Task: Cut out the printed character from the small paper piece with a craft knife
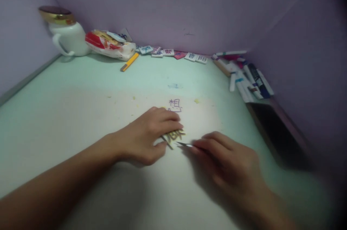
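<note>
My left hand [151, 134] is pressed down on a small pale piece with a cut-out character [175, 135], fingers over its far side and thumb at its near left. In my right hand [227, 161] is a craft knife [185, 144], gripped like a pen. Its thin pointed blade reaches the near right edge of the piece; whether it touches cannot be made out. Just beyond my left fingertips, a purple character [175, 104] is written on the white work surface [151, 194]. Most of the knife's handle is hidden by my fingers.
Along the back lie a white mug [72, 38] with a gold lid, a red and white packet [111, 45], an orange stick-like tool [129, 62] and several character tiles [191, 56]. Markers [244, 87] and a dark block [276, 132] lie at right. Yellowish scraps [197, 101] dot the surface.
</note>
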Action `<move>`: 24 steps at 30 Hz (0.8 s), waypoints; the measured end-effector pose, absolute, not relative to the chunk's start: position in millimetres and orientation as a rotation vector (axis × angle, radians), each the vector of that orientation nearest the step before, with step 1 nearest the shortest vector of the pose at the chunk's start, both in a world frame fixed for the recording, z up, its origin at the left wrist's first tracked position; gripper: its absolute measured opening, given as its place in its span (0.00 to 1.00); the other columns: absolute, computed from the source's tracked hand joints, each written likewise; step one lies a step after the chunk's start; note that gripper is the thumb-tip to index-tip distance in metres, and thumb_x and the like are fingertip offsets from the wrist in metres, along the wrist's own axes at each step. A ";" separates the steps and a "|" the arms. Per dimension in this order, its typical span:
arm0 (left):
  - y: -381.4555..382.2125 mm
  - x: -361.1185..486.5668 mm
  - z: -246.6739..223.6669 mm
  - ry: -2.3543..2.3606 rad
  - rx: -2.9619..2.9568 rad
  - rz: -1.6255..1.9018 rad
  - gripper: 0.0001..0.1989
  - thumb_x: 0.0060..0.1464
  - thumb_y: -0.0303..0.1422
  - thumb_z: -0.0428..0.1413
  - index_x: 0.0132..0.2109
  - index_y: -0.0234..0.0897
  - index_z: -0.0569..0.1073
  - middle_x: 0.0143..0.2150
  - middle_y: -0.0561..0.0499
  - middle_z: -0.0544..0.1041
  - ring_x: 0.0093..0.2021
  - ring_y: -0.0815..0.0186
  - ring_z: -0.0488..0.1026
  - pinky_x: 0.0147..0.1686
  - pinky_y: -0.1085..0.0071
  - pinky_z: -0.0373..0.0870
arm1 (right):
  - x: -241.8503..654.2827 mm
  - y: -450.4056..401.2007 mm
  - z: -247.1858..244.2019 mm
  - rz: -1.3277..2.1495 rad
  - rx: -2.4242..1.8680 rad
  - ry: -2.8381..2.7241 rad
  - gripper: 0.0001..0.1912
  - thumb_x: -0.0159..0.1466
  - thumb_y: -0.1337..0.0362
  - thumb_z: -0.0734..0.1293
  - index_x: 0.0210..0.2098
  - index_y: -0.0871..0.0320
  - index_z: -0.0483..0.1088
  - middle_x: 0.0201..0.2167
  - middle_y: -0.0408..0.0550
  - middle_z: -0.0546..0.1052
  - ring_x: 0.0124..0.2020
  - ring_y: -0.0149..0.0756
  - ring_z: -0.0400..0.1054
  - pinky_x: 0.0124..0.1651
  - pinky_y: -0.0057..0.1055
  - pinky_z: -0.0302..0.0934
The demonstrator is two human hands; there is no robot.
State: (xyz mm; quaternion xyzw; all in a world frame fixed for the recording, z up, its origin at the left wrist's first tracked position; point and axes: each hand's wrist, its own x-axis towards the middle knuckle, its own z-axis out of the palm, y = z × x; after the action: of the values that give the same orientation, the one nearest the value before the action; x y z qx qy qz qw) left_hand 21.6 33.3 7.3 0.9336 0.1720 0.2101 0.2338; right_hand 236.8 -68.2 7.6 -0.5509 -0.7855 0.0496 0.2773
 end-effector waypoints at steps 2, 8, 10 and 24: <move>33.1 21.1 6.3 0.443 2.559 0.609 0.22 0.46 0.22 0.50 0.51 0.32 0.71 0.54 0.40 0.73 0.55 0.56 0.68 0.58 0.58 0.63 | 236.3 -69.5 5.8 0.136 -1.488 -2.084 0.06 0.66 0.66 0.65 0.35 0.55 0.74 0.29 0.43 0.76 0.27 0.31 0.71 0.27 0.28 0.57; 32.5 19.9 4.6 0.442 2.555 0.611 0.22 0.47 0.23 0.51 0.51 0.30 0.72 0.53 0.39 0.73 0.54 0.56 0.68 0.58 0.57 0.61 | 233.0 -73.2 3.6 0.063 -1.486 -2.082 0.06 0.66 0.65 0.64 0.34 0.53 0.73 0.27 0.39 0.75 0.24 0.29 0.69 0.25 0.27 0.55; 32.6 20.3 4.7 0.450 2.547 0.603 0.22 0.46 0.23 0.51 0.50 0.30 0.73 0.53 0.40 0.73 0.53 0.56 0.68 0.58 0.57 0.61 | 232.1 -72.6 3.9 0.024 -1.479 -2.108 0.07 0.66 0.64 0.64 0.34 0.53 0.73 0.26 0.39 0.75 0.23 0.29 0.69 0.24 0.28 0.53; 32.8 23.5 6.0 0.472 2.542 0.592 0.20 0.44 0.24 0.51 0.47 0.34 0.73 0.51 0.41 0.75 0.51 0.55 0.70 0.55 0.57 0.63 | 229.8 -61.8 29.0 -0.290 -1.373 -2.441 0.14 0.69 0.69 0.60 0.34 0.54 0.77 0.30 0.40 0.79 0.27 0.33 0.71 0.26 0.34 0.51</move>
State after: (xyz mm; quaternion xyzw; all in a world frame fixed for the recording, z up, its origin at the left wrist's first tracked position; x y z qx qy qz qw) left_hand 23.5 32.8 6.0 0.9298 0.1727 0.2165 0.2423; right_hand 229.8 -61.8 29.0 -0.4813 -0.8554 -0.1016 0.1623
